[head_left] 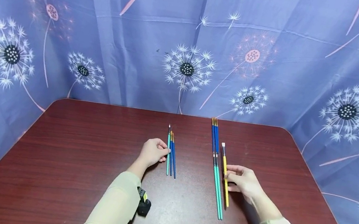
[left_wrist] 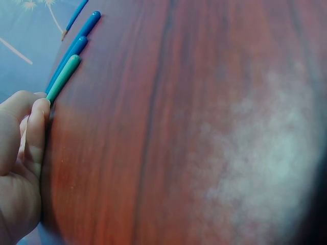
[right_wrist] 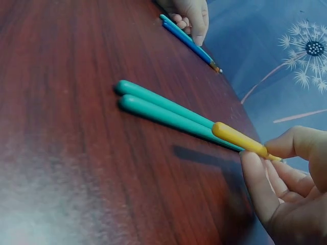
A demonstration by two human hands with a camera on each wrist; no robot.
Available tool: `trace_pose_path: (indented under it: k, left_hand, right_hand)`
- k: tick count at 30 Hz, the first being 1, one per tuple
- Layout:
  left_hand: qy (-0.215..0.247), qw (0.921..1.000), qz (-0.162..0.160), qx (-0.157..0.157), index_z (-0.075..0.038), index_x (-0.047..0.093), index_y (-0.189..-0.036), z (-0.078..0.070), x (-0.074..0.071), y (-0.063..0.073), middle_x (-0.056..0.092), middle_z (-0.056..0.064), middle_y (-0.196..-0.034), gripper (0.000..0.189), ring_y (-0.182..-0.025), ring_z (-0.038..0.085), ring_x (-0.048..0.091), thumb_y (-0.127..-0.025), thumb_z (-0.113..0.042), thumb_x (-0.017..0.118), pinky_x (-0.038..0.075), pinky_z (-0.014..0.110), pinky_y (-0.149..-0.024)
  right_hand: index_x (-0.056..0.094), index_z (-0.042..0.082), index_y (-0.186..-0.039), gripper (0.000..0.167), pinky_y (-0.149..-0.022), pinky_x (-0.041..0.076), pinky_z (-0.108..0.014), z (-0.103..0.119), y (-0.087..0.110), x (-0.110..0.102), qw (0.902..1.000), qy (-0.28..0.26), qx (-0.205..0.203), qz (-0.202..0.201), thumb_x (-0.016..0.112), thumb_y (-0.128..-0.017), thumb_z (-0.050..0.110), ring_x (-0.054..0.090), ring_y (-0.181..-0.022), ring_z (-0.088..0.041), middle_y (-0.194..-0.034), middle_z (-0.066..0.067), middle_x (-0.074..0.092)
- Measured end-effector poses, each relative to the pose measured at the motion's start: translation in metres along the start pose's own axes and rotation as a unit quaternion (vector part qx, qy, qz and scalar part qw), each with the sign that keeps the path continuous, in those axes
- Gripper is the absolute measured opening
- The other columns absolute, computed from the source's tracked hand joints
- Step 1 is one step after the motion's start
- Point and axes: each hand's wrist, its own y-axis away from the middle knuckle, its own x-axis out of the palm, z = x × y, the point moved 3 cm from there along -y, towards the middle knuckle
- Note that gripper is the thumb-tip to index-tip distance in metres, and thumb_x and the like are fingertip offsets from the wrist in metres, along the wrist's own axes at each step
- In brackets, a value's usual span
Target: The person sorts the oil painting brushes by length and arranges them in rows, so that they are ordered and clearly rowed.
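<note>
My right hand [head_left: 245,184] pinches the yellow-handled paintbrush [head_left: 225,186] between thumb and fingers. In the right wrist view the yellow handle [right_wrist: 235,135] is raised a little, its shadow on the table. Just left of it lie two teal-green paintbrushes [head_left: 217,195] side by side. My left hand [head_left: 153,152] has thumb and fingertips on a green paintbrush [head_left: 167,164], pinching its handle. Two blue paintbrushes [head_left: 173,161] lie along its right side. The left wrist view shows the green handle end [left_wrist: 66,74] emerging beyond the fingers.
More blue paintbrushes [head_left: 215,134] lie near the table's back edge, bristles pointing away, above the teal-green pair. The dark red wooden table [head_left: 69,173] has a blue dandelion-print curtain [head_left: 141,44] behind it and at both sides. Each wrist wears a small black camera [head_left: 143,203].
</note>
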Motion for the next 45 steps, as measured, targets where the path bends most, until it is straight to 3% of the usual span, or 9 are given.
trace_pose_path:
  k: [8, 28, 38, 45]
  left_hand:
    - [-0.007, 1.0000, -0.001, 0.000, 0.002, 0.060, -0.085, 0.000, 0.000, -0.001, 0.063, 0.005, -0.065, 0.011, -0.043, 0.007, 0.057, -0.082, -0.006, 0.068, 0.053, 0.021, -0.045]
    - [0.010, 0.9999, -0.001, -0.005, 0.002, 0.060, -0.084, -0.003, -0.001, 0.003, 0.061, 0.004, -0.064, 0.011, -0.042, 0.007, 0.055, -0.082, -0.003, 0.069, 0.051, 0.020, -0.044]
    - [-0.009, 0.9999, -0.001, -0.009, 0.000, 0.060, -0.086, -0.002, 0.000, 0.001, 0.061, 0.004, -0.066, 0.012, -0.044, 0.007, 0.056, -0.083, -0.007, 0.069, 0.052, 0.022, -0.046]
    - [-0.009, 0.9999, -0.002, -0.008, 0.000, 0.061, -0.085, -0.001, -0.001, 0.002, 0.061, 0.004, -0.065, 0.011, -0.043, 0.007, 0.056, -0.082, -0.007, 0.069, 0.052, 0.022, -0.046]
  right_hand:
    - [0.041, -0.018, -0.128, 0.047, -0.061, 0.059, -0.030, -0.001, 0.006, 0.005, 0.9997, 0.025, 0.006, 0.004, 0.056, -0.087, 0.000, 0.065, -0.073, -0.011, -0.085, -0.003, 0.064]
    - [0.049, -0.017, -0.119, 0.042, -0.060, 0.060, -0.037, 0.000, 0.019, 0.011, 0.9951, 0.097, 0.013, -0.016, 0.058, -0.080, -0.002, 0.062, -0.069, -0.015, -0.086, -0.010, 0.064]
    - [0.054, -0.014, -0.115, 0.040, -0.052, 0.058, -0.035, 0.003, 0.018, 0.015, 0.9866, 0.158, 0.002, -0.039, 0.059, -0.077, -0.001, 0.058, -0.061, -0.016, -0.079, -0.008, 0.061]
    - [0.058, -0.009, -0.111, 0.034, -0.048, 0.056, -0.033, 0.003, 0.015, 0.016, 0.9780, 0.199, -0.003, -0.064, 0.065, -0.081, 0.005, 0.058, -0.060, -0.014, -0.074, -0.005, 0.060]
